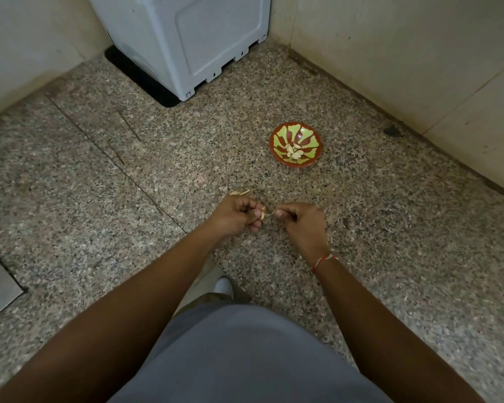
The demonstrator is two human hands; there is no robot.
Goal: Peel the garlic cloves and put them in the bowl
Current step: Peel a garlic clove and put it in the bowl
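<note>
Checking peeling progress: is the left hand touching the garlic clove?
Touching. The head view shows the left hand pinching the garlic clove at its fingertips.

Both arms outstretched, left hand (pixel 239 215) and right hand (pixel 301 221) curled, fingertips nearly meeting.

I see a glossy glazed bowl (pixel 296 145) beyond my hands, on rough speckled stone floor (pixel 390 228). Farther off, a smooth matt plastic appliance (pixel 192 39); twisted thread band (pixel 324 259) behind the grip.

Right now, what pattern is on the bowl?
Light green wedge shapes radiating on reddish brown, on the bowl; head view shows it.
</note>
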